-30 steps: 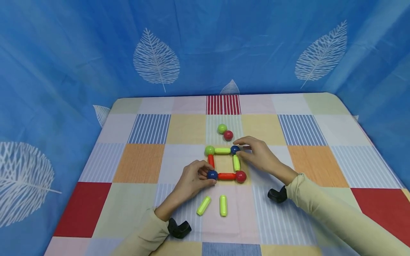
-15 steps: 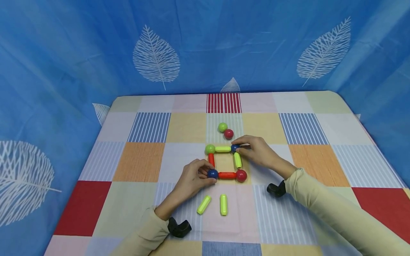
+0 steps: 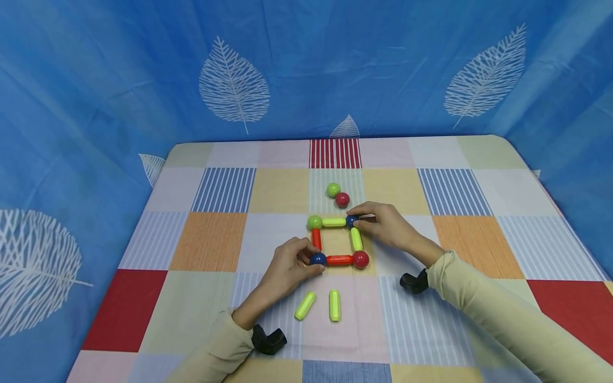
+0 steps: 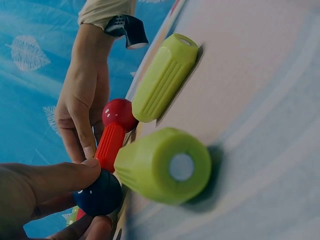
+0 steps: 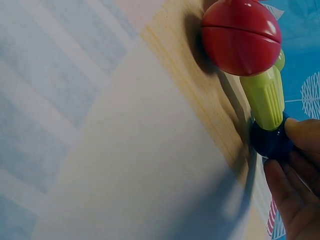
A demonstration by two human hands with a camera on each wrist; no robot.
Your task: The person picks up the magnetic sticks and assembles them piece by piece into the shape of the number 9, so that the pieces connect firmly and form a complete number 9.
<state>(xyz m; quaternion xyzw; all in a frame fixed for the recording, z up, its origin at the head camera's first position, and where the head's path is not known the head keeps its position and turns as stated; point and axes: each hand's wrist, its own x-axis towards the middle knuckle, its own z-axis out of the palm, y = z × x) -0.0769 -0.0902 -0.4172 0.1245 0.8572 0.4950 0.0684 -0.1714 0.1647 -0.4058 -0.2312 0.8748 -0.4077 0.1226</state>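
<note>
Sticks and balls form a four-sided frame on the table. My left hand pinches the near-left blue ball between thumb and fingers. The far-right blue ball is gripped by my right hand. A green ball sits at the far-left corner, a red ball at the near-right. Red sticks make the near side and left side. Yellow-green sticks make the far side and right side; in the right wrist view the right-side stick meets the blue ball.
Two loose yellow-green sticks lie in front of the frame. Beyond it, a loose green ball and red ball sit side by side. A patchwork cloth covers the table; a blue leaf-print curtain hangs behind.
The right-side yellow-green stick has swung slightly, its near end toward the red ball. My right hand has shifted very little; my left hand keeps its hold. The view has tilted slightly.
</note>
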